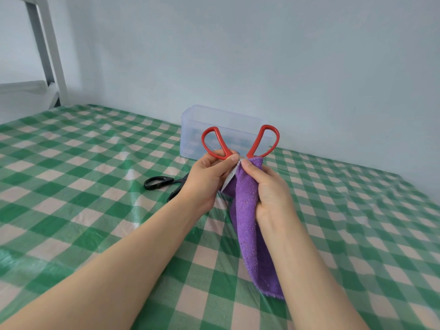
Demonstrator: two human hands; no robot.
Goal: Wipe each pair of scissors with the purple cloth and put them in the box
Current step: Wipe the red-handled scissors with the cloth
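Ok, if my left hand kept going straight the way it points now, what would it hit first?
Probably the clear plastic box: the left hand, gripping the red-handled scissors, points forward towards it. The right hand with the purple cloth sits close beside that line; depth is unclear.

A plain wall (238, 55), pale blue-grey and bare, filled the upper half of the view. Below it the table lay under a green-and-cream checked tablecloth (71, 163) with a glossy clear film over it. The film wrinkled in places and caught soft white glare. At the far left stood a grey metal frame (45, 44) with a pale shelf (23, 91) joined to it. The light was even and diffuse, with no hard shadows.
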